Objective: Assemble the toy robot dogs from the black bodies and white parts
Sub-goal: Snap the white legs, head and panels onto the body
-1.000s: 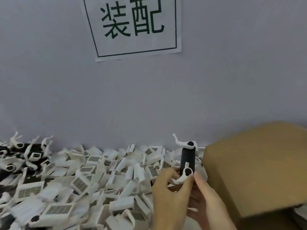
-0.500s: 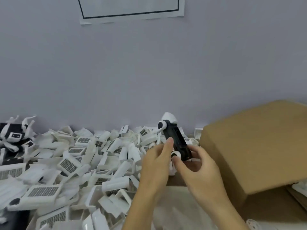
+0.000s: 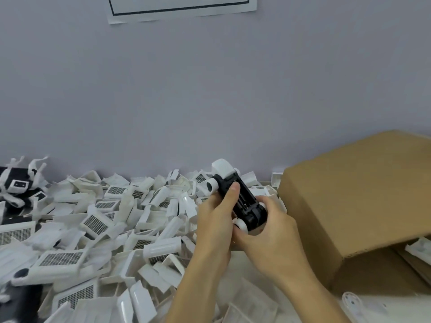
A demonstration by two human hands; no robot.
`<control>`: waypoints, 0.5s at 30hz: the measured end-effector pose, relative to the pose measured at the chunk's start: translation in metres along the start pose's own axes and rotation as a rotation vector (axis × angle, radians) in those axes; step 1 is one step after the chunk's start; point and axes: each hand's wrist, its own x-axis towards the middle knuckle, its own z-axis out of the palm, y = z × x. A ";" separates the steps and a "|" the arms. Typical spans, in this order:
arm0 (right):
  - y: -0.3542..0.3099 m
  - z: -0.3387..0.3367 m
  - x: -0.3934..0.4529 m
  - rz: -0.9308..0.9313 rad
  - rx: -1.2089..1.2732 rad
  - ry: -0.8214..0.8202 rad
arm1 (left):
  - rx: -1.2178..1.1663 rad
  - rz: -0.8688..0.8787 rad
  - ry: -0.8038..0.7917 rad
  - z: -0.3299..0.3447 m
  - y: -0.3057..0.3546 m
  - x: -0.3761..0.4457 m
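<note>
Both hands are working at centre frame, raised above the table. The left hand (image 3: 215, 220) is gripping the black body (image 3: 242, 202) from its 9 o'clock side, fingers curled around it, one fingertip pressing on the upper face. The right hand (image 3: 272, 231) is cupping the near end of the body from 4 o'clock, thumb and fingers curling around the lower corner.

The body is tilting, far end pointing toward 11 o'clock, near end toward 5 o'clock. A white part (image 3: 222, 169) is sitting on the far end; a white round joint (image 3: 211, 184) is showing at its 9 o'clock flank, and another white joint (image 3: 241, 226) is peeking out between the two hands at the near end.

A heap of white parts (image 3: 100, 227) is spreading across the table from 7 to 10 o'clock of the hands, many with dark grilles. Assembled robot dogs (image 3: 17, 185) are lying at the far 9 o'clock edge. A cardboard box (image 3: 354, 206) is standing just beside the right hand at 3 o'clock. A paper sign (image 3: 182, 8) is hanging on the wall at 12 o'clock.
</note>
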 end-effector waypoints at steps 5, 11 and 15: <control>-0.003 -0.001 -0.002 -0.058 -0.038 0.085 | 0.009 0.039 -0.051 -0.001 0.001 0.000; -0.002 -0.001 -0.003 -0.060 -0.068 0.088 | 0.027 0.093 -0.055 -0.001 -0.001 0.001; 0.000 0.002 -0.001 -0.048 0.014 -0.019 | 0.059 0.154 -0.053 -0.003 0.000 0.000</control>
